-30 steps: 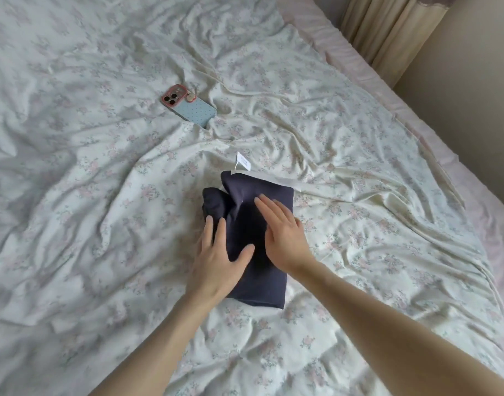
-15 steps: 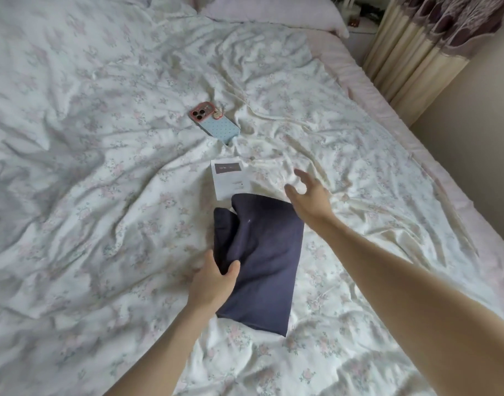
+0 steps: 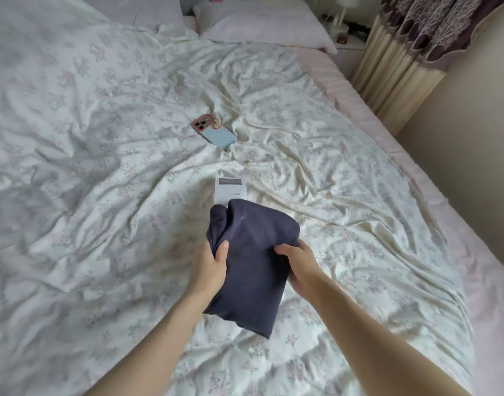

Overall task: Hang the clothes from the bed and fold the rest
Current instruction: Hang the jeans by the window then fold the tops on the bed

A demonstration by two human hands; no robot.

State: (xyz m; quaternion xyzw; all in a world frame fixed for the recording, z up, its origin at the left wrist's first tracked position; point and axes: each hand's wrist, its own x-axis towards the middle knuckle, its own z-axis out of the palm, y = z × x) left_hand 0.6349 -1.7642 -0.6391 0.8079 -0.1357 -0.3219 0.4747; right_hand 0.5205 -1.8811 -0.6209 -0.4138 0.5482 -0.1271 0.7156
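A folded dark navy garment (image 3: pixel 253 258) is raised a little above the floral bedspread (image 3: pixel 102 195), near the middle of the head view. My left hand (image 3: pixel 212 267) grips its left edge, thumb on top. My right hand (image 3: pixel 301 264) grips its right edge, fingers curled under the cloth. A white paper tag (image 3: pixel 230 190) sticks out from behind the garment's far end.
A phone (image 3: pixel 215 132) in a blue dotted case lies on the bed beyond the garment. Pillows (image 3: pixel 259 24) sit at the head of the bed. Curtains (image 3: pixel 402 58) and a wall run along the bed's right side.
My right hand came back from beyond the garment and took hold of its right edge. Both hands now lift the folded garment off the bedspread. The view tilted up toward the pillows.
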